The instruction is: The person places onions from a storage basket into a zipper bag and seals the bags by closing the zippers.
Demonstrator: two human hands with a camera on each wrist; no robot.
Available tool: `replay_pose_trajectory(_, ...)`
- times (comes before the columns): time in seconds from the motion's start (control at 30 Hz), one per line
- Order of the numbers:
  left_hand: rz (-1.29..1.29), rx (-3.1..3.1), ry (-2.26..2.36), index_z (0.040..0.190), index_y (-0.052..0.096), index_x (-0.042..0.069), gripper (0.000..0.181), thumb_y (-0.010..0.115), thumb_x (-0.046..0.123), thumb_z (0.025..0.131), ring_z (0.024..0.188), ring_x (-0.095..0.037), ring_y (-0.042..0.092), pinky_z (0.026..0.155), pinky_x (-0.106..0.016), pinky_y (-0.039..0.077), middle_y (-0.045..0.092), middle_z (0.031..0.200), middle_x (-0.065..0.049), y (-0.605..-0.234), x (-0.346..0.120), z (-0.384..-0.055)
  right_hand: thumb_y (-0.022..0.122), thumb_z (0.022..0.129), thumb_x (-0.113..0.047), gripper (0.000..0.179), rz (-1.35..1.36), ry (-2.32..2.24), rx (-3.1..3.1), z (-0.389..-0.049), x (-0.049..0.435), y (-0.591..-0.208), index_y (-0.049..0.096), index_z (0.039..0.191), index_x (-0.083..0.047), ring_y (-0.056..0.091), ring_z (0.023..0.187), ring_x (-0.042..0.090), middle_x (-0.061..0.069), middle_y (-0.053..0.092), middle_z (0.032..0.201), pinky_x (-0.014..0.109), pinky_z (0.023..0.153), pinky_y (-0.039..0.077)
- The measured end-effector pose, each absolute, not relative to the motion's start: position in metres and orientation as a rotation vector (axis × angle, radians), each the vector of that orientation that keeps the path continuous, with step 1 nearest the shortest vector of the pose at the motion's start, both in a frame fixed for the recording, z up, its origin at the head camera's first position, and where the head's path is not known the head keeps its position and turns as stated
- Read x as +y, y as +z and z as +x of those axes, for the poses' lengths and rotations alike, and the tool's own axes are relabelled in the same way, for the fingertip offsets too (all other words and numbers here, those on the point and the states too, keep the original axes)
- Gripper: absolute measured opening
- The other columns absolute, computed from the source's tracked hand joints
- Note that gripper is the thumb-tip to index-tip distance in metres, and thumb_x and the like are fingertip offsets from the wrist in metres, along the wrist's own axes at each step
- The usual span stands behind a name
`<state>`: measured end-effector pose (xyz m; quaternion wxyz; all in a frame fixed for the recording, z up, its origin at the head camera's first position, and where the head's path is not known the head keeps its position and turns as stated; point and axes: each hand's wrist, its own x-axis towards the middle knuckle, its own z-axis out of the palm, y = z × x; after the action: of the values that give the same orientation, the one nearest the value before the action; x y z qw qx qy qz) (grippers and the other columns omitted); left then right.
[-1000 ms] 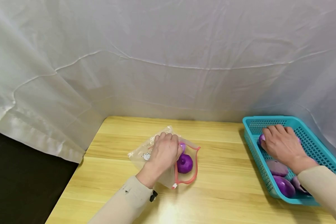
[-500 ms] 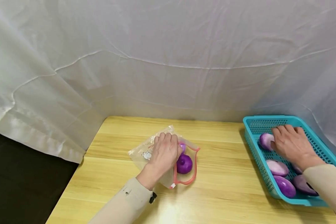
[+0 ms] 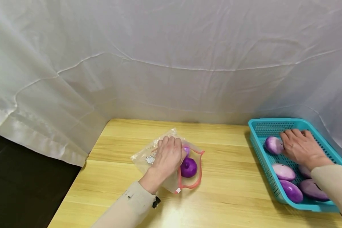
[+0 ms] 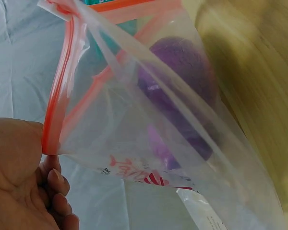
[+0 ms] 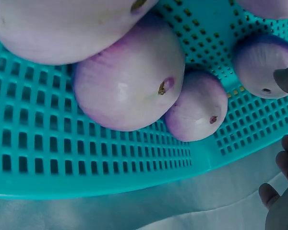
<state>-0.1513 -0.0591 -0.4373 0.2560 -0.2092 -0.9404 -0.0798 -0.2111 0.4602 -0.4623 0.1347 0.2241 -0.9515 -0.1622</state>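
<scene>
My left hand (image 3: 168,155) pinches the red-edged mouth of a clear zip bag (image 4: 120,129), which lies on the table with its opening facing right. Inside are purple onions, one (image 3: 189,167) near the mouth and another (image 3: 186,152) partly covered by the hand. My right hand (image 3: 302,145) is down inside a turquoise basket (image 3: 290,120), beside a purple-and-white onion (image 3: 274,145). In the right wrist view its thumb tip overlaps an onion (image 5: 261,64), while the other fingers sit apart, loosely bent.
Several more onions lie in the basket, including a pale one (image 3: 284,172), a deep purple one (image 3: 291,191) and a dusky one (image 3: 313,189). The light wooden table (image 3: 222,183) runs between bag and basket. A white curtain (image 3: 188,91) hangs behind.
My right hand has shifted right within the basket, uncovering the onion at its left and more of those in front. The left hand and bag have stayed nearly still.
</scene>
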Motion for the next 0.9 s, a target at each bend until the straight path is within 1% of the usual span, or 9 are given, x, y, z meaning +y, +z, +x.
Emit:
replay_pose_trajectory(0.07, -0.570, -2.556, -0.217, 0.077, 0.049, 0.014, 0.024, 0.062, 0.021, 0.096, 0.072, -0.018, 0.033, 0.067, -0.030, 0.027, 0.042, 0.073, 0.001, -0.437, -0.060, -0.150, 0.085, 0.077, -0.025, 0.059, 0.671, -0.500, -2.759, -0.214, 0.461, -0.463, 0.059, 0.122, 0.004, 0.055, 0.110, 0.046, 0.025, 0.062, 0.118, 0.065, 0.088, 0.042)
replay_pose_trajectory(0.2, -0.575, -2.571, -0.225, 0.077, 0.048, 0.014, 0.024, 0.061, 0.021, 0.096, 0.072, -0.018, 0.033, 0.067, -0.031, 0.027, 0.043, 0.073, 0.001, -0.436, -0.060, -0.148, 0.082, 0.081, -0.019, 0.060, 0.731, -0.538, -2.772, -0.218, 0.463, -0.466, 0.060, 0.132, 0.003, 0.054, 0.118, 0.048, 0.026, 0.061, 0.128, 0.069, 0.093, 0.041)
replay_pose_trajectory(0.3, -0.576, -2.581, -0.237, 0.077, 0.048, 0.014, 0.025, 0.062, 0.022, 0.096, 0.072, -0.018, 0.033, 0.068, -0.031, 0.028, 0.043, 0.073, 0.001, -0.436, -0.059, -0.147, 0.081, 0.082, -0.015, 0.059, 0.783, -0.553, -2.779, -0.220, 0.464, -0.470, 0.060, 0.135, 0.002, 0.052, 0.122, 0.048, 0.026, 0.059, 0.132, 0.071, 0.095, 0.040)
replay_pose_trajectory(0.5, -0.597, -2.584, -0.264, 0.077, 0.048, 0.015, 0.027, 0.064, 0.024, 0.097, 0.072, -0.018, 0.032, 0.068, -0.030, 0.027, 0.042, 0.073, 0.001, -0.435, -0.057, -0.143, 0.086, 0.078, -0.014, 0.063, 0.819, -0.548, -2.764, -0.222, 0.470, -0.483, 0.060, 0.134, 0.001, 0.052, 0.121, 0.048, 0.025, 0.059, 0.131, 0.068, 0.092, 0.042)
replay_pose_trajectory(0.63, -0.601, -2.591, -0.264, 0.077, 0.048, 0.015, 0.026, 0.062, 0.024, 0.098, 0.072, -0.018, 0.033, 0.068, -0.030, 0.027, 0.041, 0.073, 0.002, -0.434, -0.057, -0.140, 0.088, 0.078, -0.018, 0.064, 0.798, -0.512, -2.770, -0.221, 0.470, -0.487, 0.060, 0.133, 0.000, 0.053, 0.120, 0.047, 0.025, 0.060, 0.129, 0.067, 0.090, 0.043)
replay_pose_trajectory(0.7, -0.604, -2.592, -0.264, 0.077, 0.048, 0.015, 0.026, 0.061, 0.023, 0.097, 0.072, -0.018, 0.032, 0.068, -0.030, 0.026, 0.041, 0.073, 0.002, -0.433, -0.057, -0.138, 0.089, 0.078, -0.022, 0.067, 0.785, -0.477, -2.797, -0.220, 0.470, -0.487, 0.059, 0.134, 0.000, 0.053, 0.121, 0.049, 0.026, 0.060, 0.130, 0.069, 0.092, 0.043)
replay_pose_trajectory(0.77, -0.607, -2.596, -0.268, 0.077, 0.048, 0.015, 0.025, 0.061, 0.022, 0.098, 0.072, -0.018, 0.032, 0.068, -0.030, 0.027, 0.040, 0.073, 0.002, -0.432, -0.057, -0.137, 0.088, 0.079, -0.026, 0.070, 0.773, -0.425, -2.840, -0.218, 0.468, -0.487, 0.056, 0.135, 0.002, 0.052, 0.123, 0.051, 0.028, 0.059, 0.131, 0.072, 0.096, 0.042)
replay_pose_trajectory(0.9, -0.611, -2.621, -0.283, 0.078, 0.047, 0.015, 0.027, 0.061, 0.024, 0.099, 0.072, -0.018, 0.034, 0.068, -0.031, 0.028, 0.039, 0.073, 0.002, -0.430, -0.056, -0.136, 0.087, 0.079, -0.027, 0.071, 0.759, -0.322, -2.892, -0.217, 0.462, -0.488, 0.051, 0.131, 0.005, 0.053, 0.122, 0.053, 0.030, 0.060, 0.127, 0.074, 0.098, 0.041)
